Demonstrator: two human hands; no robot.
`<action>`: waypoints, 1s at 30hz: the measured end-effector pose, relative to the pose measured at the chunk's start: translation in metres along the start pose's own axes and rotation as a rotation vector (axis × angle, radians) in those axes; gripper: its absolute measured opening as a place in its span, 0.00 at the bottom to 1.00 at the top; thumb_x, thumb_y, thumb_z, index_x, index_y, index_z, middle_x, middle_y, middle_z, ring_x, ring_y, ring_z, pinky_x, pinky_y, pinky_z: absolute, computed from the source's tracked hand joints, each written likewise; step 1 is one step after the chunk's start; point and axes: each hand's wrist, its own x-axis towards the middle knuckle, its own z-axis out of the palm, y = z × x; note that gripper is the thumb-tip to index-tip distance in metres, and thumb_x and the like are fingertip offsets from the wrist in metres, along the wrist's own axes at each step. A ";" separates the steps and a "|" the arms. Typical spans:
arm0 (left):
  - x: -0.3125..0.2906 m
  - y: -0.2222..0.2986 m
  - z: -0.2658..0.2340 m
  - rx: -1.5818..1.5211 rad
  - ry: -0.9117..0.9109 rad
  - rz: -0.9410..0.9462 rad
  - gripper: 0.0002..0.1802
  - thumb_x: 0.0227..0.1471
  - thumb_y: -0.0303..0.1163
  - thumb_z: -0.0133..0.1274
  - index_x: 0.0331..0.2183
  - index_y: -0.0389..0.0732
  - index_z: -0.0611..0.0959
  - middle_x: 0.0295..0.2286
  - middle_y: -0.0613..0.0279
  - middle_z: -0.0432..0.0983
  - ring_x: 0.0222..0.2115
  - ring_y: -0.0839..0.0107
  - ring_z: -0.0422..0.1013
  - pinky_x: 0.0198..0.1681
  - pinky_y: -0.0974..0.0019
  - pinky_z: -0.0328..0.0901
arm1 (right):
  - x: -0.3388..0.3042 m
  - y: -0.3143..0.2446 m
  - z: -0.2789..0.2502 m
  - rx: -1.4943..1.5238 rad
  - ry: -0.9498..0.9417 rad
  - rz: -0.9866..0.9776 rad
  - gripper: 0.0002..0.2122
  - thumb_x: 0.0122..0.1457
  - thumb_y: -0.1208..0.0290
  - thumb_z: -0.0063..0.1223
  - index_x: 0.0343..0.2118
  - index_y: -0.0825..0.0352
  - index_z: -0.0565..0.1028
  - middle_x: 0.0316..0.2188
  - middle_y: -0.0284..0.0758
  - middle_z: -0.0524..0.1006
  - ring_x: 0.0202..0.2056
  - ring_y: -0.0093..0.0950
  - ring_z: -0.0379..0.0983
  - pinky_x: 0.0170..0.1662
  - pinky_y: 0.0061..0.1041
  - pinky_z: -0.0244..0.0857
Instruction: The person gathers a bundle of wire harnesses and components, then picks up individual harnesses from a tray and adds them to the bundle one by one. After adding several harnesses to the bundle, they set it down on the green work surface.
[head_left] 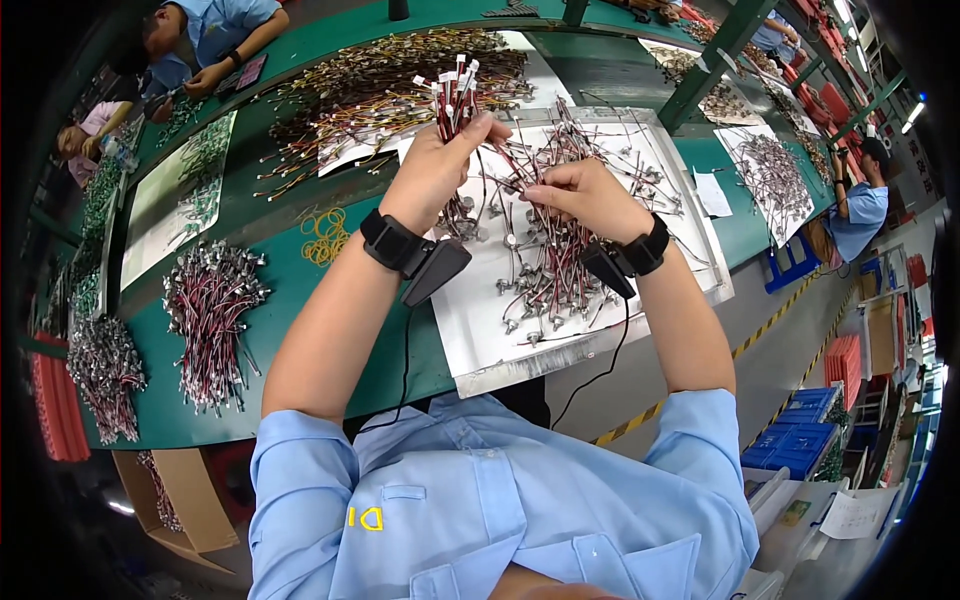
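My left hand (435, 172) is closed around an upright bunch of red and black wire leads (457, 102), their white plug ends sticking up above the fist. Close by on the right, my right hand (592, 195) pinches with thumb and forefinger at wires over the pile; which strand it grips is too fine to make out. Beneath both hands, a loose heap of wire leads with small metal parts (560, 275) lies on a white-lined tray (470, 350). Each wrist wears a black strap with a small dark device and a cable.
Left of the tray lie yellow rubber bands (325, 237) and two tied-looking wire bundles (212, 325) on the green bench (290, 375). Beyond is a large spread of red, yellow and black wires (400, 85). A green post (715, 65) rises behind the tray. Co-workers sit farther off.
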 end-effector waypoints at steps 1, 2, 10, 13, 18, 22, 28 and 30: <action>-0.001 0.002 -0.002 0.056 -0.004 0.021 0.18 0.58 0.44 0.45 0.31 0.40 0.81 0.20 0.73 0.68 0.17 0.85 0.54 0.19 0.79 0.49 | -0.001 0.002 -0.001 0.028 0.011 0.024 0.10 0.55 0.66 0.55 0.28 0.69 0.76 0.17 0.23 0.69 0.19 0.11 0.61 0.22 0.14 0.55; -0.001 0.001 -0.004 0.055 -0.006 0.020 0.18 0.58 0.44 0.45 0.31 0.40 0.81 0.20 0.73 0.68 0.17 0.85 0.54 0.19 0.79 0.49 | -0.002 0.004 -0.002 0.056 0.023 0.049 0.10 0.56 0.65 0.55 0.28 0.68 0.76 0.17 0.23 0.69 0.19 0.11 0.60 0.22 0.14 0.54; -0.002 -0.004 -0.006 -0.216 0.015 0.117 0.17 0.60 0.41 0.40 0.32 0.38 0.77 0.22 0.67 0.72 0.19 0.84 0.58 0.20 0.78 0.52 | -0.006 0.014 -0.007 0.185 -0.017 0.120 0.10 0.57 0.65 0.54 0.29 0.67 0.76 0.17 0.21 0.70 0.19 0.10 0.61 0.22 0.12 0.54; -0.004 -0.002 -0.008 -0.285 0.009 0.165 0.17 0.60 0.41 0.39 0.34 0.37 0.76 0.24 0.64 0.74 0.21 0.82 0.60 0.22 0.77 0.55 | -0.006 0.024 -0.010 0.336 0.014 0.179 0.09 0.57 0.66 0.54 0.30 0.67 0.76 0.18 0.21 0.70 0.19 0.10 0.62 0.22 0.12 0.55; -0.004 -0.010 -0.002 -0.217 -0.006 0.141 0.17 0.60 0.41 0.40 0.34 0.37 0.77 0.26 0.63 0.76 0.21 0.83 0.60 0.22 0.78 0.55 | 0.000 0.030 -0.003 0.548 0.240 0.212 0.09 0.56 0.67 0.54 0.31 0.69 0.76 0.17 0.23 0.69 0.20 0.13 0.62 0.24 0.14 0.56; 0.001 -0.020 0.004 -0.103 -0.081 0.232 0.17 0.60 0.42 0.41 0.34 0.37 0.76 0.26 0.63 0.77 0.21 0.83 0.60 0.23 0.79 0.56 | -0.002 0.026 -0.009 -0.062 0.270 0.098 0.10 0.56 0.69 0.53 0.33 0.72 0.75 0.16 0.25 0.68 0.21 0.16 0.63 0.24 0.18 0.58; -0.004 -0.014 -0.002 -0.424 -0.099 0.147 0.16 0.59 0.41 0.44 0.34 0.37 0.76 0.20 0.69 0.70 0.18 0.84 0.58 0.21 0.77 0.54 | -0.015 0.008 -0.025 -0.069 0.405 -0.040 0.10 0.56 0.70 0.54 0.37 0.71 0.75 0.18 0.26 0.70 0.20 0.16 0.60 0.24 0.17 0.55; -0.006 -0.012 -0.002 -0.471 -0.141 0.111 0.16 0.59 0.41 0.44 0.35 0.37 0.75 0.19 0.70 0.68 0.17 0.84 0.58 0.20 0.77 0.54 | -0.017 0.003 -0.038 -0.310 0.246 -0.025 0.10 0.55 0.70 0.54 0.36 0.71 0.76 0.18 0.28 0.69 0.20 0.16 0.60 0.24 0.18 0.56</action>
